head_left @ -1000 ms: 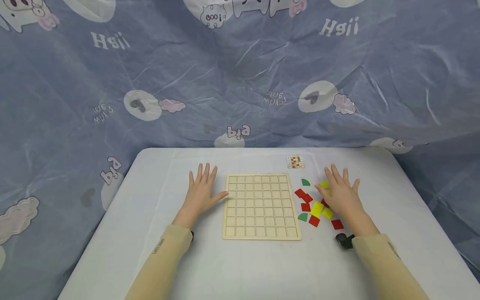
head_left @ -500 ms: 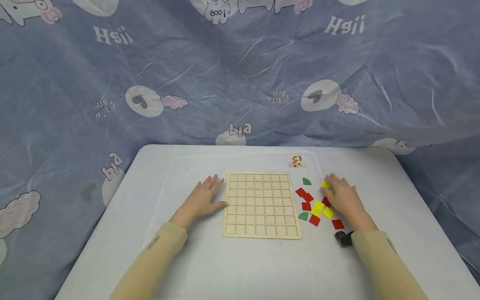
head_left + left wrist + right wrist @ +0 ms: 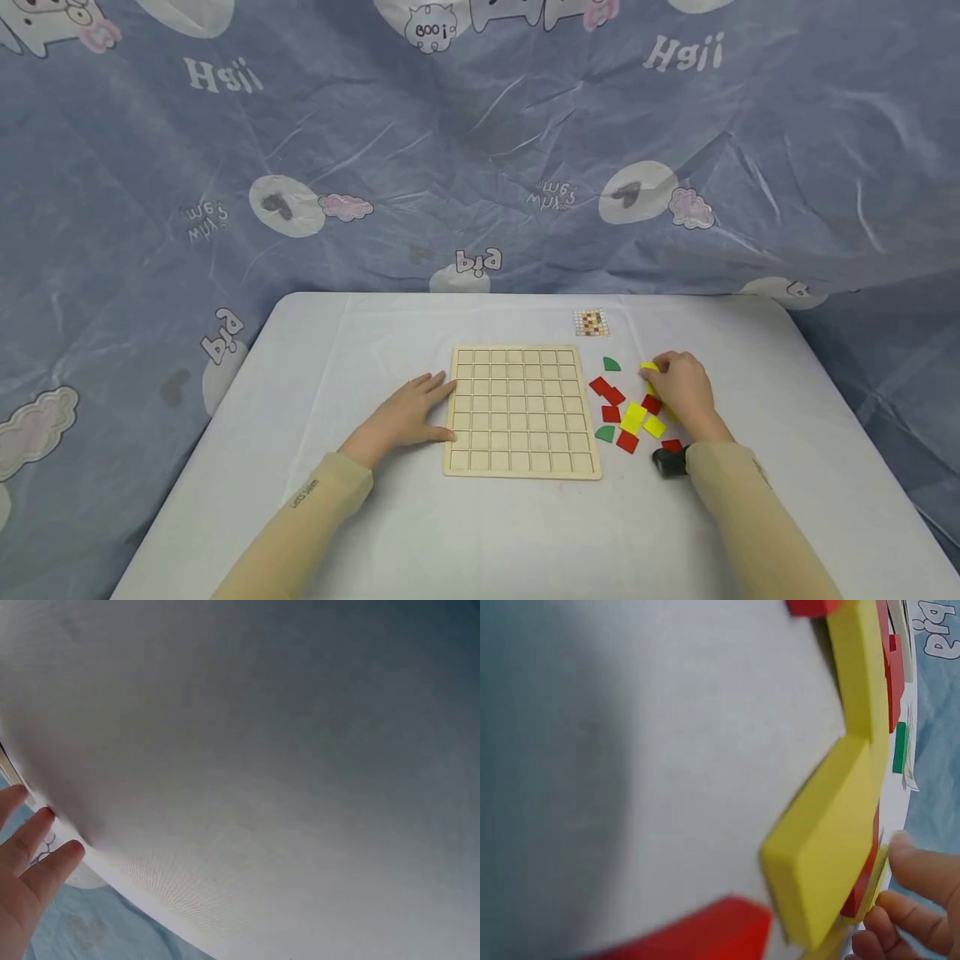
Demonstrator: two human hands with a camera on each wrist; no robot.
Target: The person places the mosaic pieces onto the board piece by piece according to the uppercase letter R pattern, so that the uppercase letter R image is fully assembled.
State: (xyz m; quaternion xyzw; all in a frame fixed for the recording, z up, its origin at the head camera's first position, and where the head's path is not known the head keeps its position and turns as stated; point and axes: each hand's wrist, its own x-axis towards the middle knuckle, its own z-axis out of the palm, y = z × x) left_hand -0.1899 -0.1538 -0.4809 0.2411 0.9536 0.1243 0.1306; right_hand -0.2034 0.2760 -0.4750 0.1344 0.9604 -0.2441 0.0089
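A pale wooden grid board (image 3: pixel 523 412) lies flat on the white table, its squares bare. My left hand (image 3: pixel 401 415) rests at its left edge, fingers extended and thumb tip at the rim; in the left wrist view, fingertips (image 3: pixel 56 866) show at the lower left. Among the loose tiles on the right, my right hand (image 3: pixel 684 385) has thumb and fingers curled together at a yellow tile (image 3: pixel 649 367), pinching it. Near that hand lie a red tile (image 3: pixel 652 405) and another yellow tile (image 3: pixel 654 427). The right wrist view shows a thick yellow tile (image 3: pixel 825 844) in the foreground.
Several red tiles (image 3: pixel 611 414) and green quarter-circle tiles (image 3: pixel 611 364) lie between board and right hand. A small printed pattern card (image 3: pixel 591 322) sits behind them. A black wrist camera (image 3: pixel 669 462) is by the right cuff. A printed blue cloth (image 3: pixel 480 150) hangs behind the table.
My right hand's spread fingers have curled in and closed on a yellow tile. My left hand has lowered toward me and come to the board's left edge. The board stays put.
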